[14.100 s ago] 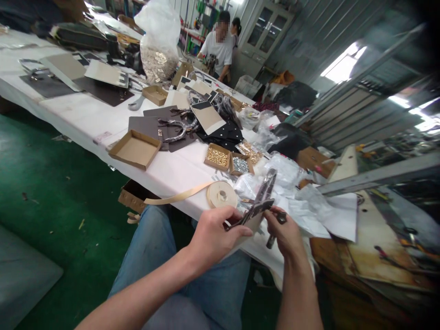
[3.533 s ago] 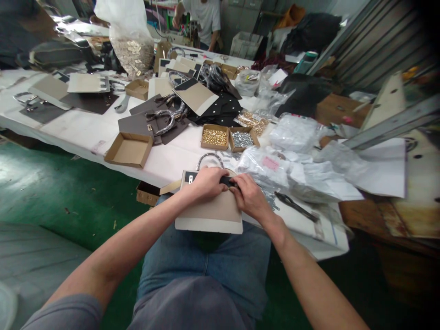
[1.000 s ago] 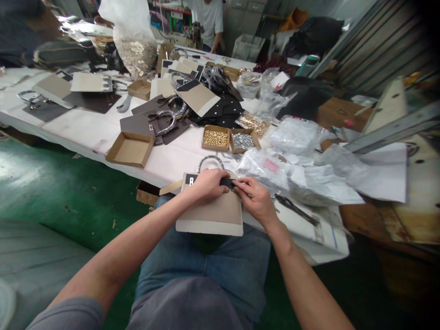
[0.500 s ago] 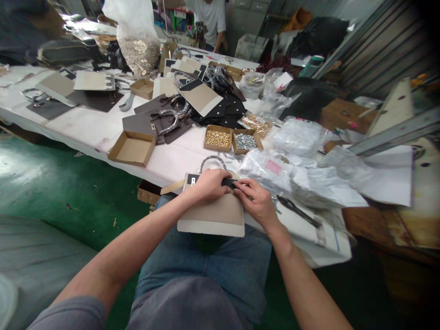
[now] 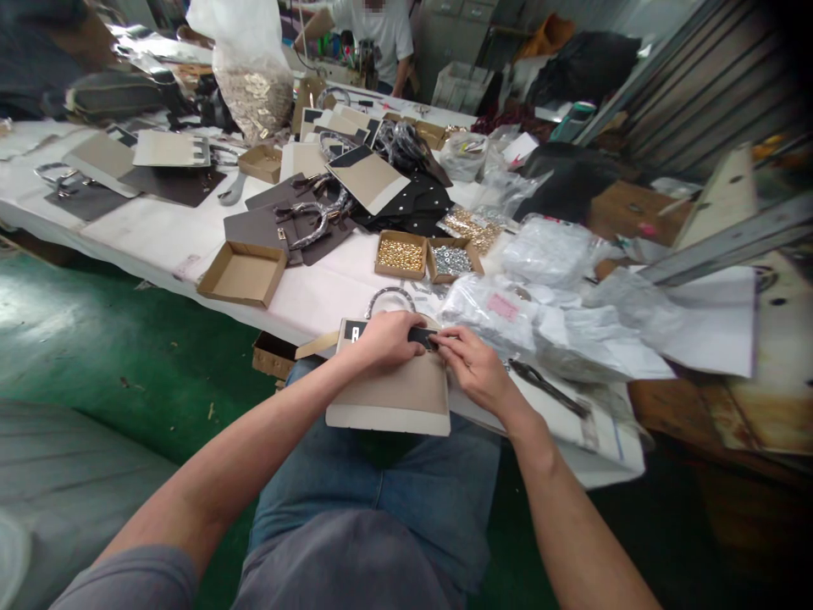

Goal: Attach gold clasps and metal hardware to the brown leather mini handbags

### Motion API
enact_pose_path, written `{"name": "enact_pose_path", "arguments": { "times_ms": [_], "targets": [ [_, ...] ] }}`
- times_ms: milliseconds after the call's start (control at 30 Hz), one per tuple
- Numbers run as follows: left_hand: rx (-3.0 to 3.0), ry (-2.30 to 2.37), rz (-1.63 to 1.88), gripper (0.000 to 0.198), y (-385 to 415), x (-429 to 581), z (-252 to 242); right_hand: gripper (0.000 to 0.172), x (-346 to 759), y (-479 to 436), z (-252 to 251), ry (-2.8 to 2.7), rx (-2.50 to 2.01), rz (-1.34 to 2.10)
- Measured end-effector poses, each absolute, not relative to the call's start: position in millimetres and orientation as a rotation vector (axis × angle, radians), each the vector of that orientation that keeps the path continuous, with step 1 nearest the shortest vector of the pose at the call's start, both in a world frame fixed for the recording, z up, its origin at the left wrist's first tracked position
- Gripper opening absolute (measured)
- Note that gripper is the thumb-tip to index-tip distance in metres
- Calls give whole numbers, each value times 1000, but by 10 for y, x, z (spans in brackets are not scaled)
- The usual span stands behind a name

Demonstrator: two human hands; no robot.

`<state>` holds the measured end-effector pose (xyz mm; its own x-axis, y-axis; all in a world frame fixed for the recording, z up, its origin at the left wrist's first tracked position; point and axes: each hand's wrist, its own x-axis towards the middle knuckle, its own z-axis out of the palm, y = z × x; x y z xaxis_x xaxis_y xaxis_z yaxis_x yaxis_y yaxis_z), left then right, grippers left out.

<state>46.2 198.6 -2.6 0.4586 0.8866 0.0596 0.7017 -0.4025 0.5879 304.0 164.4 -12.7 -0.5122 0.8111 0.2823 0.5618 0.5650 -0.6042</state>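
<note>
A beige bag panel [image 5: 387,398] with a black strip along its top edge rests against my lap and the table edge. A wrapped bag handle [image 5: 389,296] arches behind it. My left hand [image 5: 395,341] grips the panel's upper part, thumb and fingers closed at the black strip. At the right end of that strip, my right hand [image 5: 473,364] pinches with its fingertips; whatever is between them is too small to make out. Dark-handled pliers [image 5: 550,388] lie to the right of this hand.
Beyond the panel stand a box of gold-coloured pieces [image 5: 400,255] and a box of silver-coloured pieces [image 5: 452,259]. A shallow cardboard box [image 5: 242,274] is at the left edge. Plastic bags [image 5: 489,309] crowd the right side. Across the table sits another person [image 5: 384,38].
My right hand has shifted slightly at the strip's right end, its fingers closer together. My left hand keeps its hold on the panel. The view has moved a little.
</note>
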Motion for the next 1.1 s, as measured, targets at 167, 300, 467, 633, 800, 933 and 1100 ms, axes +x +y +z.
{"name": "enact_pose_path", "arguments": {
  "times_ms": [167, 300, 467, 633, 800, 933, 1100],
  "targets": [
    [2222, 1342, 497, 49, 1977, 459, -23, 33, 3067, 1770, -95, -2280, -1101, 657],
    [2224, 1338, 499, 49, 1974, 463, -15, 36, 3132, 1886, -80, -2395, -1015, 640],
    [2208, 1354, 489, 46, 1971, 472, -4, 29, 3123, 2034, -7, -2569, -984, 568],
    [2219, 1339, 506, 46, 1967, 461, -15, 23, 3057, 2020, 5, -2654, -967, 365],
    [2219, 1336, 521, 46, 1977, 461, -35, 32, 3075, 1932, -102, -2645, -979, 269],
    [2199, 1338, 504, 47, 1974, 462, -33, 33, 3075, 1922, -173, -2584, -976, 333],
    [2185, 1337, 505, 49, 1984, 460, -43, 36, 3074, 1926, -168, -2576, -964, 371]
  ]
}}
